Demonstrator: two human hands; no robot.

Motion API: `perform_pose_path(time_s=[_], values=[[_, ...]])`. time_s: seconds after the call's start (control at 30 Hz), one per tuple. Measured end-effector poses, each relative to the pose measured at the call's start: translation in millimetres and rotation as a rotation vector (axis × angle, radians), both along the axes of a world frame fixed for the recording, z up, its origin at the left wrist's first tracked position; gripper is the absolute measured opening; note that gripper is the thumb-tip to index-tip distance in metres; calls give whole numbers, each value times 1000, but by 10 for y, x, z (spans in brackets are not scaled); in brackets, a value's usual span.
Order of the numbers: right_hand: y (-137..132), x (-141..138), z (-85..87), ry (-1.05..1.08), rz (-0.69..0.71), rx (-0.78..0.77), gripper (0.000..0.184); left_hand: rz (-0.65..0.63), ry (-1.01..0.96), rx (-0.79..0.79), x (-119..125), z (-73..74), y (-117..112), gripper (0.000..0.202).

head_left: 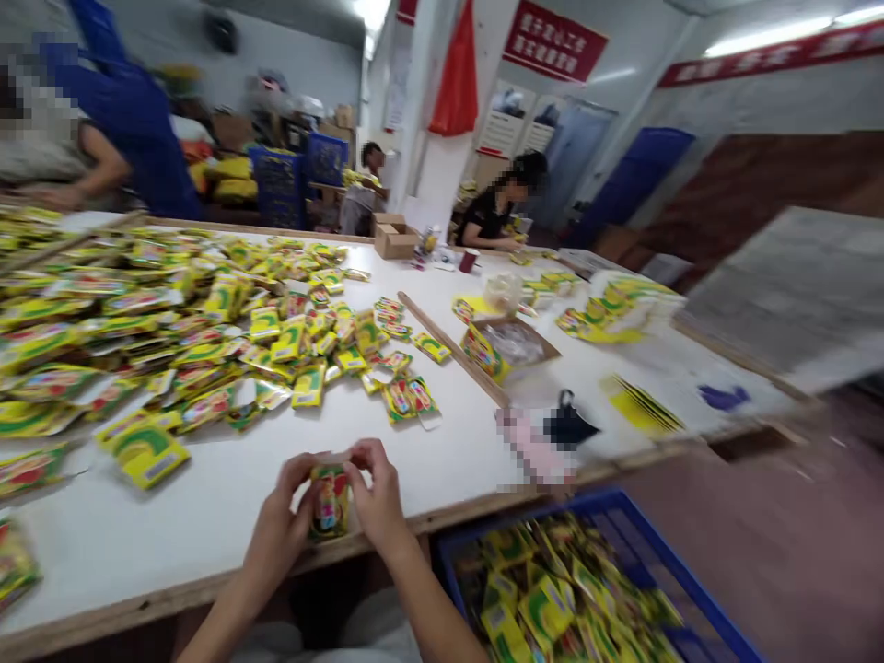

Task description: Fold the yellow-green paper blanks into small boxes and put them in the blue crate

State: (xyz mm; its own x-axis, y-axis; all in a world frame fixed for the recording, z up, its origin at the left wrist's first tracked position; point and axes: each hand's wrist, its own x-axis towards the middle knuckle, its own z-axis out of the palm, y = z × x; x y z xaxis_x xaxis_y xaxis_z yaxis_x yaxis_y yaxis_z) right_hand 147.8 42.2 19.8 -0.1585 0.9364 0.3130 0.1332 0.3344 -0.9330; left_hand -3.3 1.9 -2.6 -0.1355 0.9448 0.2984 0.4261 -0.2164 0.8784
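Observation:
Between my two hands, just above the table's near edge, is a small yellow-green printed packet [330, 502] with a red and blue design facing me. My left hand [286, 511] is closed on its left side, fingers curled over the top. My right hand [377, 493] pinches the upper right corner, thumb in front. Beyond my hands lies a wide heap of similar packets [290, 341], spread over the white table [428, 465]. One yellow packet [148, 451] lies to the left, nearer me than most of the heap.
A blue crate [680, 589] full of packets stands below the table edge at right. A wooden strip [452, 350] crosses the tabletop. Past it are an open box [515, 345], stacked yellow sheets [642, 405] and a purple item [723, 397]. Other people sit or stand across the table.

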Motion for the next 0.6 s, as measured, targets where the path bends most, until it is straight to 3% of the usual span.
perform_pose_path(time_s=[0.1,0.2,0.43,0.6], values=[[-20,-22,-5,-19,7,14,15,-22,27,-32,-58,-50,2,28],[-41,-22,24,-51,41,53,7,-79,27,-85,-106,5,19,28],[50,-133,96,-113,-25,-34,6,43,-178,-207,-66,188,51,34],[71,-99,76,-76,13,-80,6,37,-310,-211,-46,197,91,28]])
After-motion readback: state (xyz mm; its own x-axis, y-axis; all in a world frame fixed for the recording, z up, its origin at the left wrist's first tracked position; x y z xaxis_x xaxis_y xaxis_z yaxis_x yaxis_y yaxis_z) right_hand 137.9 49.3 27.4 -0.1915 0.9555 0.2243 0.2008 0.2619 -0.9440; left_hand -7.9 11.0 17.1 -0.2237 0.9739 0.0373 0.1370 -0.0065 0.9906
